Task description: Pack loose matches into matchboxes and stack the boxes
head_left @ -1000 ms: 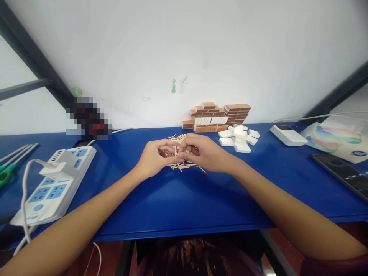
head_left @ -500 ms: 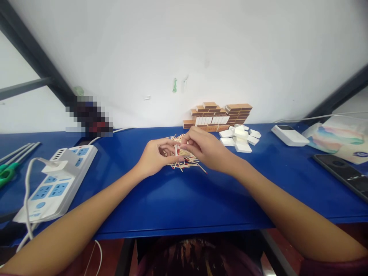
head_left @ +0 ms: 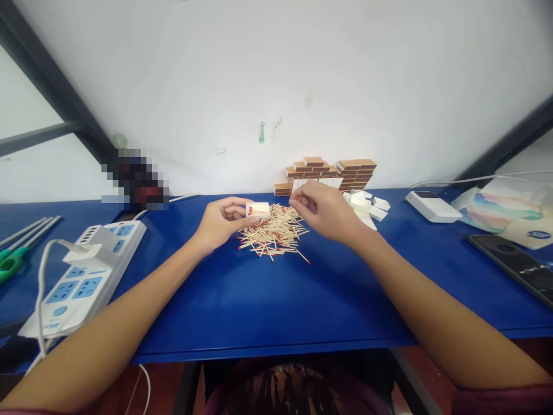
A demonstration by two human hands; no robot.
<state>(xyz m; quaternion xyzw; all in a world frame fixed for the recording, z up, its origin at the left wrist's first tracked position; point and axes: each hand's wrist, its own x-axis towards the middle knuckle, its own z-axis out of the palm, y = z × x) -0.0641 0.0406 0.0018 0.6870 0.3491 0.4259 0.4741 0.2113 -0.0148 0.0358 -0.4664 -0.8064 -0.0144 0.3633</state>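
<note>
My left hand (head_left: 221, 223) grips a small white matchbox tray (head_left: 264, 205) between thumb and fingers. Red-headed matches lie side by side inside that tray. Below and to its right spreads a loose pile of matches (head_left: 276, 233) on the blue table. Over the right side of the pile hovers my right hand (head_left: 324, 208), its thumb and index fingertip pinched together; whether a match sits between them is too small to see. Behind the right hand, white matchbox trays (head_left: 362, 202) are heaped, partly hidden by it.
Against the wall stand stacked brown matchboxes (head_left: 356, 173). On the right lie a white device (head_left: 433, 207), a tissue pack (head_left: 496, 204) and a phone (head_left: 514, 259). A power strip (head_left: 82, 294) with a white cable and green-handled scissors (head_left: 12, 259) are on the left.
My right hand has moved right, away from the tray, and my left hand has shifted slightly left with it. The tray's matches and more of the pile now show.
</note>
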